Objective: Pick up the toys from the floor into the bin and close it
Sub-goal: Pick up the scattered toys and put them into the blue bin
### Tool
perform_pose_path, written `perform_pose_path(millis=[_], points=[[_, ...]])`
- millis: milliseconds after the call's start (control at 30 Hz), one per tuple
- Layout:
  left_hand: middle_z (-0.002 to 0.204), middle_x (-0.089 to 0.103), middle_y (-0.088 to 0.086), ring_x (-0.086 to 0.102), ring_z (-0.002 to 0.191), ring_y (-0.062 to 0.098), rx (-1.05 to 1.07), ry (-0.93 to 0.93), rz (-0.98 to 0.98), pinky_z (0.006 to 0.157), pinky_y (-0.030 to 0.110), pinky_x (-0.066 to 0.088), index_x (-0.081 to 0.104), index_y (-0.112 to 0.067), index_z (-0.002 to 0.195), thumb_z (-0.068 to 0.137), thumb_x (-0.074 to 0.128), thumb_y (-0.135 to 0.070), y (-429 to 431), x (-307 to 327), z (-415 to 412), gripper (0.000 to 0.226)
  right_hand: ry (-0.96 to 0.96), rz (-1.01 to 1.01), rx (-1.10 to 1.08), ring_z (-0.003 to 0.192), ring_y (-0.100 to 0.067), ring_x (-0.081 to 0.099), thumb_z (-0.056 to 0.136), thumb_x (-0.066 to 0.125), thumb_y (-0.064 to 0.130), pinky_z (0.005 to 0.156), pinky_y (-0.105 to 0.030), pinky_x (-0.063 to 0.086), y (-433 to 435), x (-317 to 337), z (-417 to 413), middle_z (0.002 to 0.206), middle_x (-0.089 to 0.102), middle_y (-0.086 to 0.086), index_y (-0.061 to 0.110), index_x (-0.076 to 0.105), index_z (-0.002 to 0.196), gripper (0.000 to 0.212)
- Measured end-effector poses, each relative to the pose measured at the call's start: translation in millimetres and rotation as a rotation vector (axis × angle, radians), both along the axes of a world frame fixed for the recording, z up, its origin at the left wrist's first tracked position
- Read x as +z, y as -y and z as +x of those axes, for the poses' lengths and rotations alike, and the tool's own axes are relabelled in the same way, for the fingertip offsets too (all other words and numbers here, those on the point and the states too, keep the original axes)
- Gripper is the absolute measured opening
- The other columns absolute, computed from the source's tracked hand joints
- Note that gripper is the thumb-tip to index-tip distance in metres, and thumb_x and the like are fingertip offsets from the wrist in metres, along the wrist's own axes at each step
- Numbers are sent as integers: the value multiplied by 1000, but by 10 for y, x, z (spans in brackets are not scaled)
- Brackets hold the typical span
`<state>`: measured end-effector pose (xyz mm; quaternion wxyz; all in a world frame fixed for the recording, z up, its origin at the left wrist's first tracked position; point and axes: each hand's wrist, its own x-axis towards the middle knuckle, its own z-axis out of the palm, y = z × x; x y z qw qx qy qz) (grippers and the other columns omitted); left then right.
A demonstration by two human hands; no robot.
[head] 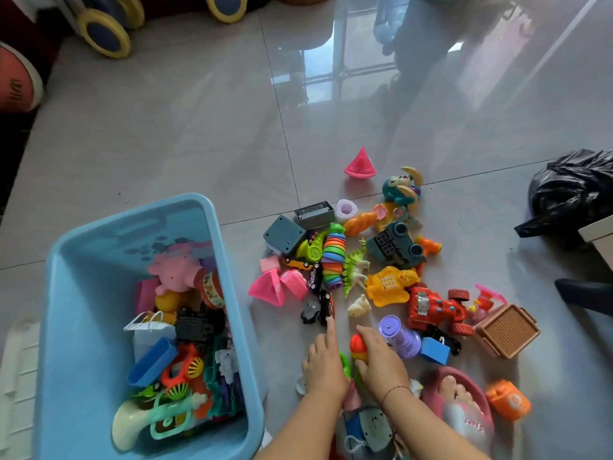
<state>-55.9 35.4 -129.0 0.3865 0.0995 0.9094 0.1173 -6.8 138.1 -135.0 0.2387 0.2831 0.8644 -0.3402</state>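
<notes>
The light blue bin [229, 293] stands open at the lower left, partly filled with toys, among them a pink pig [175, 272]. A heap of toys lies on the tiled floor to its right: a rainbow slug [333, 257], a yellow phone [389, 287], a red truck [434, 308], a purple tube [399, 335], a blue block [435, 350]. My right hand [381, 358] is closed on a red, yellow and green toy [359, 348]. My left hand [323, 365] lies palm down over a green toy [345, 363]. Its forefinger reaches out to a black toy car [326, 305].
My foot in a pink slipper [459, 398] is at the lower right, next to an orange toy [507, 400] and a brown basket [506, 330]. A black bag [574, 190] lies at the right edge. A white ribbed panel [16, 376] lies left of the bin. A ball [16, 81] and wheeled toys [104, 34] are at the back left.
</notes>
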Motion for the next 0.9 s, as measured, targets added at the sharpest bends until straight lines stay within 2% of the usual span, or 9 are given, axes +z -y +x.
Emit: perform_pose_path(millis=[100,200,333,467,533,633,767,900], points=[[149,23,1,31,135,23,-11,-44,-41,104,37,35,-17,-26,148,82,66,-29,69,-30,64,106,29,-3,-74,128,-23,46,84,58,15,101,-33,41,15,24,45,145,42,2,24,34,142,63],[152,17,2,26,139,24,-53,-32,-65,107,37,33,-7,-22,151,79,71,-30,141,-29,120,106,51,-6,-126,125,-28,48,84,58,16,99,-36,42,26,60,119,145,41,-1,25,35,140,61],[139,32,2,38,127,24,-96,-46,-30,99,35,39,21,-17,143,78,69,-33,228,27,205,83,58,6,-181,125,-26,47,85,58,17,97,-34,42,37,93,234,144,39,-1,26,34,141,62],[130,39,4,43,122,23,52,-45,-13,98,32,41,35,-16,128,79,67,-30,309,81,233,60,8,-22,-336,125,-23,48,84,63,16,97,-32,41,103,156,315,144,41,0,22,38,139,61],[125,44,4,46,120,24,151,5,4,95,32,42,40,-17,116,79,69,-29,347,115,241,48,-26,-38,-408,127,-24,48,83,64,13,98,-32,40,132,205,318,145,42,-4,18,40,139,61],[109,57,3,56,98,24,274,86,66,84,34,46,34,-23,94,78,65,-25,403,196,281,35,-72,-46,-464,126,-26,48,82,66,12,99,-33,40,164,297,302,143,44,-8,15,42,138,61],[99,63,2,60,90,23,398,84,221,75,32,46,38,-23,92,77,69,-30,404,404,316,35,-147,-65,-607,114,-32,55,79,68,12,96,-38,45,174,478,266,131,55,-14,14,47,135,59],[83,61,-10,59,78,11,574,-80,594,59,16,41,49,-24,97,81,70,-26,346,1076,138,27,-388,-85,-856,108,-30,55,81,69,14,92,-35,42,138,906,91,127,56,-14,14,47,133,56]])
